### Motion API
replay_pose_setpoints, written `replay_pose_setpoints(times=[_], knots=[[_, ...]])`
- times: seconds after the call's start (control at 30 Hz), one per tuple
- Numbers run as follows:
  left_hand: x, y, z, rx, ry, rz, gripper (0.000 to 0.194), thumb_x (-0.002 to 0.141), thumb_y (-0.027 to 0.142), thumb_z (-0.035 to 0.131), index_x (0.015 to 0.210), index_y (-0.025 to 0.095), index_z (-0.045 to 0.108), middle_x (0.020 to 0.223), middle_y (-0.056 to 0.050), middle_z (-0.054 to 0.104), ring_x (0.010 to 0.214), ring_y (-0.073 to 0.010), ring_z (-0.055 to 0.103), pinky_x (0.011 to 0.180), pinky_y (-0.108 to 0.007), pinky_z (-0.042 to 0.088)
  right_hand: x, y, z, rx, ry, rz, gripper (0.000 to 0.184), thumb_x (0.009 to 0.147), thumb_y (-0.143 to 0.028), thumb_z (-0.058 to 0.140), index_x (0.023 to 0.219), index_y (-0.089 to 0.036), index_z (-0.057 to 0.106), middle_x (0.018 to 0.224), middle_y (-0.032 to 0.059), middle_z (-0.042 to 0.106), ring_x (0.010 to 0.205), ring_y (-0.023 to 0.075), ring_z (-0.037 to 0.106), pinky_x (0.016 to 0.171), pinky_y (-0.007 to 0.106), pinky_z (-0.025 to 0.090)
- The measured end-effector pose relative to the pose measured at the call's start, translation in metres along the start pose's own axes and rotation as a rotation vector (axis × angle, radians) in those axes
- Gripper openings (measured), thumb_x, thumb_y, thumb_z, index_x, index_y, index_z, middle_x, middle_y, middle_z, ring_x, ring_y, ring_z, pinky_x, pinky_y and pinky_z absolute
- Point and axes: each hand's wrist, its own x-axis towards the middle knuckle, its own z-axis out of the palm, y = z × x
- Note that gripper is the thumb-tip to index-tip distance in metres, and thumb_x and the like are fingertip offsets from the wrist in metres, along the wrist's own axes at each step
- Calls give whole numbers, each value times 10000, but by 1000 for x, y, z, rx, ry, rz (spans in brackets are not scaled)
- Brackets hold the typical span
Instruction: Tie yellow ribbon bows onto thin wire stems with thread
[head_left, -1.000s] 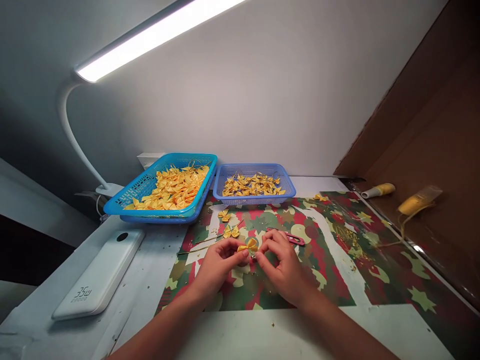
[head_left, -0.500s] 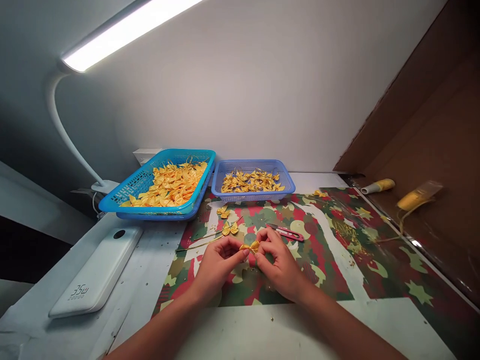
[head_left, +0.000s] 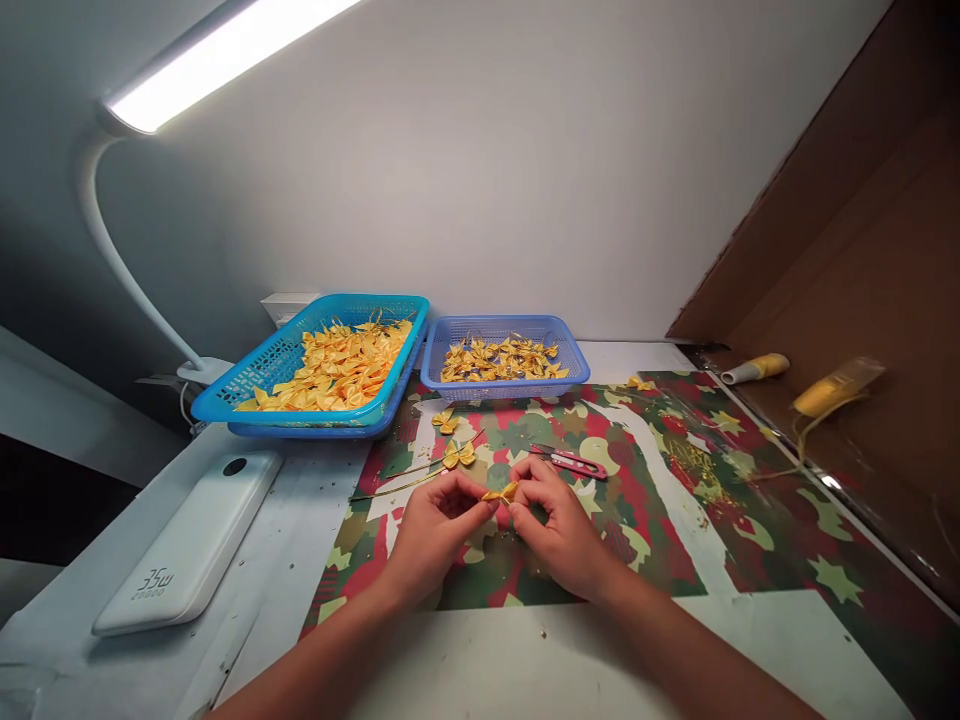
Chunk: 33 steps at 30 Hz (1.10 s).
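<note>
A small yellow ribbon bow [head_left: 499,494] is pinched between my two hands above the camouflage-patterned sheet [head_left: 540,580]. My left hand [head_left: 436,525] grips its left end with thumb and forefinger, while my right hand [head_left: 553,515] is closed on its right end. Just beyond my fingers lies another yellow bow [head_left: 459,455], with thin gold cords [head_left: 405,487] beside it. A further bow [head_left: 445,422] rests behind that one. Red-handled thread snips [head_left: 577,463] lie beyond my right hand.
A blue basket [head_left: 217,400] heaped with yellow bows stands at back left, beside a smaller purple-blue basket [head_left: 506,388] of corded bows. A white power bank [head_left: 187,545] lies left, under a lamp [head_left: 232,65]. Yellow thread spools [head_left: 836,390] and cord scraps [head_left: 691,462] are at right.
Both hands keep hold of the bow in nearly the same place; the bow looks slightly turned and narrower. The camera view has shifted a little.
</note>
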Motion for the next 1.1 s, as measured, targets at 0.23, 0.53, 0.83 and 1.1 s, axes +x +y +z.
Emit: replay_pose_setpoints(times=[0.23,0.53,0.83,1.1], knots=[[0,-3,-1,8,-5,7,197,676,289,754,703,144,623,693,-17,665,662,-135,594,617,-228,482,0,1,-1,-3,-10,0,240,833,-172,490,593,-185,489,862,30,457,876,184,463,819,332,387],[-6,-1,2,224,54,222,68,723,208,669,676,158,669,722,-33,706,676,-155,633,624,-245,506,-3,1,5,-61,45,-46,233,845,-173,466,612,-190,462,843,32,453,863,183,449,802,325,397],[-10,-7,1,366,129,480,79,745,165,641,682,184,683,700,-11,724,664,-154,669,641,-244,528,-4,3,6,-13,91,-73,236,886,-240,481,654,-196,490,868,32,488,905,181,491,834,324,415],[-4,-1,-5,144,51,243,138,756,299,697,793,185,629,730,6,635,640,-121,594,559,-208,493,1,0,-11,32,21,-22,124,838,-252,603,960,-229,597,933,18,640,885,169,590,832,308,448]])
